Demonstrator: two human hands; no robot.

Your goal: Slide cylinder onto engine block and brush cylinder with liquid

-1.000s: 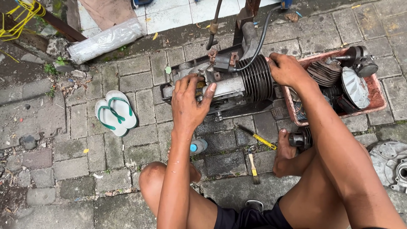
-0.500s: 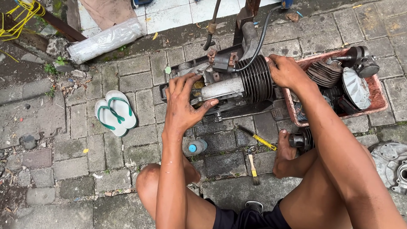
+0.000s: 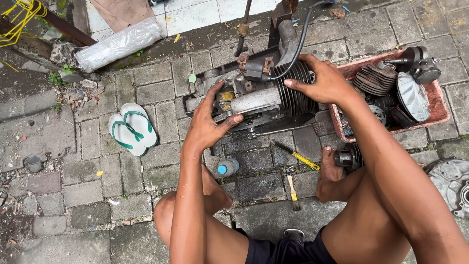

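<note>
Nearest to us are our bent knees and dark shorts, feet planted on the paving stones (image 3: pixel 83 190); between the feet lie a small brush with a yellow handle (image 3: pixel 291 188) and a yellow-handled screwdriver (image 3: pixel 299 156), and just left of them a clear bottle with a blue cap (image 3: pixel 227 167) on its side; further left sits a pair of white sandals with green straps (image 3: pixel 132 128), well apart from the work.

Moving up, our left hand (image 3: pixel 207 124) is spread over the near left end of the engine (image 3: pixel 259 95), fingers curled round the grey casing, thumb pressed under the pale metal tube; our right hand (image 3: pixel 325 80) lies on the finned cylinder at the engine's right, fingers splayed flat across the dark fins, palm down, pressing rather than closed round anything; the engine itself rests on the pavers straight ahead of us, between both arms, with a black cable (image 3: pixel 303 34) looping up from its top.

Just right of the engine stands a red tray (image 3: pixel 439 110) holding another finned cylinder and dark metal parts; at the far left lies a clear plastic-wrapped bundle (image 3: pixel 119 44).
</note>
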